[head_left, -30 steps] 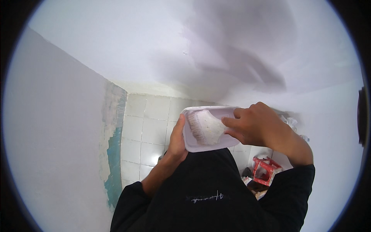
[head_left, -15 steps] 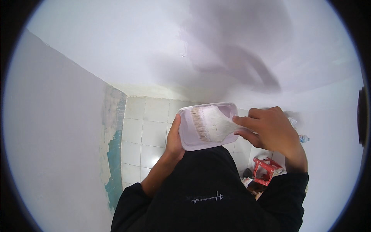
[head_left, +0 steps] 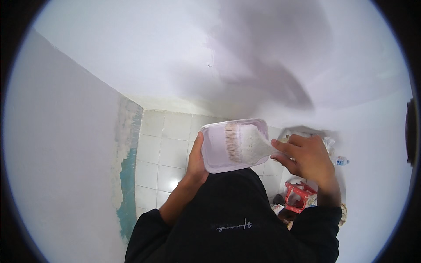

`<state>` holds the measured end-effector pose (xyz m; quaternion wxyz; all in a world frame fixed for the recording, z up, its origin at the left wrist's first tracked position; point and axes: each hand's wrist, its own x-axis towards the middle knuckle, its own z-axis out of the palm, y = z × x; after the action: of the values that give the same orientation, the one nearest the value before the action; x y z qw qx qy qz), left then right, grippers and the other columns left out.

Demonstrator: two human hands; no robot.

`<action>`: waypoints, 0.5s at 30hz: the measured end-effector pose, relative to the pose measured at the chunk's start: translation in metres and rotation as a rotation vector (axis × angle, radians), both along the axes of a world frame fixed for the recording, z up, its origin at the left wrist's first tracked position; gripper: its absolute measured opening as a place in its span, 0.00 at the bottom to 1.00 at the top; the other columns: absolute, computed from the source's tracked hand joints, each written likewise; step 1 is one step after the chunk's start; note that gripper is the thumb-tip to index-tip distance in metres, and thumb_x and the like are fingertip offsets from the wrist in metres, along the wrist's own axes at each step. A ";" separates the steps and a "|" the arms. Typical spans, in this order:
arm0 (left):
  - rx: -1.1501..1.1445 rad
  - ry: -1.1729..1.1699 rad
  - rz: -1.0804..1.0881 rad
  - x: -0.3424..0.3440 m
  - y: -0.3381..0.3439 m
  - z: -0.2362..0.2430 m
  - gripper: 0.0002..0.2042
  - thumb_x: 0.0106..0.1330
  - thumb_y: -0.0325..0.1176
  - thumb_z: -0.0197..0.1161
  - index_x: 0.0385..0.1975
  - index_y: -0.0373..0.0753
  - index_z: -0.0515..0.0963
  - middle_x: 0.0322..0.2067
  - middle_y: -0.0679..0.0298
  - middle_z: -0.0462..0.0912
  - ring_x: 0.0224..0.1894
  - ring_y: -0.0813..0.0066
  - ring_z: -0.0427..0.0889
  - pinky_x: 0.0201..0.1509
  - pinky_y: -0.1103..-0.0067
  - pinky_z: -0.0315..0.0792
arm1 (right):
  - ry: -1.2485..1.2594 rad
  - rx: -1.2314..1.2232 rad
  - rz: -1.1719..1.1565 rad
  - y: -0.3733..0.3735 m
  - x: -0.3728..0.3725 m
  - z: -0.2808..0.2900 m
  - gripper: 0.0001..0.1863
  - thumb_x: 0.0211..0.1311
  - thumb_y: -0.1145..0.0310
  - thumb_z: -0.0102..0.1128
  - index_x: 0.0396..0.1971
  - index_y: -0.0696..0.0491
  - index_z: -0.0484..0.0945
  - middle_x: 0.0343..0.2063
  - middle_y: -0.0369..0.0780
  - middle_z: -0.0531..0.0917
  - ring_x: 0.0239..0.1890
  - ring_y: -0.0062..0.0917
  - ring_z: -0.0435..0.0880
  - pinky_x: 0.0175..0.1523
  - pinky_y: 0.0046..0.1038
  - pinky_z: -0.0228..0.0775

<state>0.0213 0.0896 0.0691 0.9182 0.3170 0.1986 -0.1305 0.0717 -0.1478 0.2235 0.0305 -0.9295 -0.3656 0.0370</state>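
My left hand (head_left: pixel 197 160) grips the left side of a shallow rectangular paint tub (head_left: pixel 210 168), its thumb on the rim. Pale lilac paint coats the inside of the tub. A wide, paint-caked brush (head_left: pixel 254 144) lies over the tub's right half, bristles pointing left. My right hand (head_left: pixel 307 158) pinches the brush's handle between thumb and fingers, just past the tub's right rim. Most of the handle is hidden by that hand.
A pale wall (head_left: pixel 144 65) rises ahead, and another wall (head_left: pixel 61 144) stands at left with a bare teal patch (head_left: pixel 127 193). White floor tiles (head_left: pixel 171 151) lie below. At lower right are a red plastic stool (head_left: pixel 300 197) and a clear bottle (head_left: pixel 341 161).
My right hand has drawn the brush slightly right and down, uncovering more paint at the tub's left. The tub has shifted a little left in my left hand.
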 end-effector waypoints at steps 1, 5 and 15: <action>-0.004 -0.001 -0.004 0.000 0.001 0.001 0.29 0.78 0.52 0.34 0.65 0.34 0.61 0.61 0.55 0.70 0.64 0.65 0.69 0.68 0.70 0.62 | -0.009 0.002 0.008 -0.001 0.000 -0.001 0.18 0.51 0.56 0.72 0.43 0.42 0.84 0.18 0.32 0.75 0.16 0.27 0.75 0.22 0.31 0.64; 0.016 0.014 -0.007 -0.002 0.001 0.005 0.29 0.78 0.52 0.34 0.65 0.34 0.62 0.60 0.55 0.71 0.63 0.65 0.70 0.68 0.70 0.62 | 0.021 -0.001 0.005 -0.001 -0.002 0.003 0.16 0.52 0.56 0.72 0.42 0.43 0.85 0.19 0.33 0.76 0.18 0.28 0.76 0.24 0.31 0.65; 0.038 0.010 -0.034 -0.011 -0.001 0.002 0.27 0.78 0.51 0.34 0.64 0.36 0.63 0.60 0.56 0.71 0.64 0.63 0.69 0.68 0.67 0.61 | 0.190 -0.130 -0.019 0.003 0.011 0.003 0.15 0.55 0.55 0.68 0.39 0.46 0.85 0.21 0.38 0.79 0.22 0.36 0.79 0.28 0.37 0.67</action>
<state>0.0107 0.0882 0.0713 0.9087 0.3371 0.2001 -0.1437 0.0824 -0.1446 0.2262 0.0049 -0.9252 -0.3493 0.1485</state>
